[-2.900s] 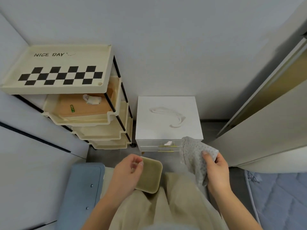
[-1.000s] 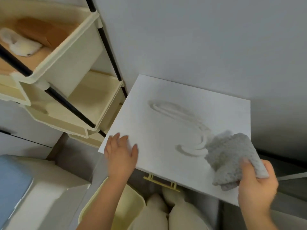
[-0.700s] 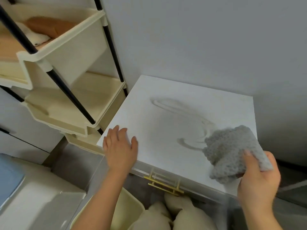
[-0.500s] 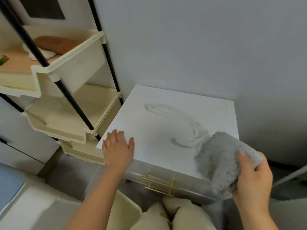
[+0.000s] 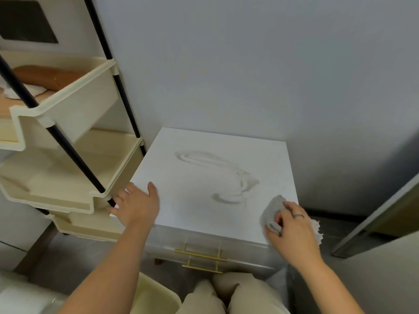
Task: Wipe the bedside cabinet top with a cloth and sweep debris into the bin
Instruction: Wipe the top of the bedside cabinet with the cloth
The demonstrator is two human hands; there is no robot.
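Against grey wall (image 5: 249,64), white cabinet top (image 5: 181,207) (curved smear (image 5: 204,157))

My left hand (image 5: 138,206): palm down, fingers straight and slightly spread, thumb out to the right, at the front-left corner of the cabinet top (image 5: 204,211). Fingertips reach past its left edge. Can't tell if the palm actually touches. Left forearm bare, comes up from bottom left, wrist straight.

My right hand (image 5: 292,230): back of hand up, fingers curled over the cloth (image 5: 271,211), holding it down at the front-right corner. Ring (image 5: 298,215) on one finger. Right forearm bare, angles in from bottom right. Hands well apart.
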